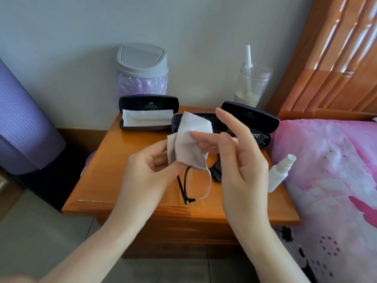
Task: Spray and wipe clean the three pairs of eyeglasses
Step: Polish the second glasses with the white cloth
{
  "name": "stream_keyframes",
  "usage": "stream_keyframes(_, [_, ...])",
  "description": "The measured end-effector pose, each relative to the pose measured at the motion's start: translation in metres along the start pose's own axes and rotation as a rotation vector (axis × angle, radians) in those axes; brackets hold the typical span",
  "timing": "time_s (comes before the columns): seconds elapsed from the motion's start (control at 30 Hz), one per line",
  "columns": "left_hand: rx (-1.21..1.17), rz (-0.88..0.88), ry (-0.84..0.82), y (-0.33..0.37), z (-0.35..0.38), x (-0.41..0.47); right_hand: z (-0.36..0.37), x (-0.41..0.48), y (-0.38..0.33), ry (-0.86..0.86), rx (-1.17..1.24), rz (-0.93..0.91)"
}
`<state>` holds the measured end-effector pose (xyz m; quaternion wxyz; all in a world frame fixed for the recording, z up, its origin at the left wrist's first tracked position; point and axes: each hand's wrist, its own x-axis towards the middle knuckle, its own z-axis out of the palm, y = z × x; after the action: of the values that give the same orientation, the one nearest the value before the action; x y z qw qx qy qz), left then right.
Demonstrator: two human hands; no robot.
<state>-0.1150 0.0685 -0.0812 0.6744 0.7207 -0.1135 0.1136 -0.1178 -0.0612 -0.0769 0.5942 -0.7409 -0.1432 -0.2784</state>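
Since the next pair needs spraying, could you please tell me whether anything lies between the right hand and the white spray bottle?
Nothing visible does. The white spray bottle rests at the nightstand's right edge, just right of the right hand, which pinches the cleaning cloth.

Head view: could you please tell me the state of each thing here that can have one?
Brown half-rim eyeglasses: held by left hand, partly covered.
Pale grey cloth: pinched by right hand, draped over those eyeglasses.
Left black glasses case: open, white cloth inside.
Right black glasses case: open, dark glasses inside.
Grey swing-lid bin: lid shut.
White spray bottle: set down, untouched.
Clear plastic jar: uncapped, white tube inside.
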Motion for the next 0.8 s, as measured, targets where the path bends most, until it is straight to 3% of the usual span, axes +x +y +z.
stream_keyframes(0.17, [-0.047, -0.002, -0.04, 0.001, 0.0, -0.002, -0.004, 0.005, 0.007, 0.034, -0.006, 0.015])
stream_keyframes(0.3, [-0.035, 0.018, -0.05, 0.002, 0.0, -0.002, -0.004, 0.006, 0.011, 0.111, 0.042, 0.176])
stream_keyframes(0.47, [0.044, 0.069, -0.073, 0.002, -0.002, -0.002, -0.009, 0.01, 0.007, -0.224, 0.223, 0.547])
stream_keyframes(0.8, [0.036, 0.074, -0.119, 0.001, -0.006, 0.0, -0.018, 0.013, 0.008, -0.329, 0.375, 0.613])
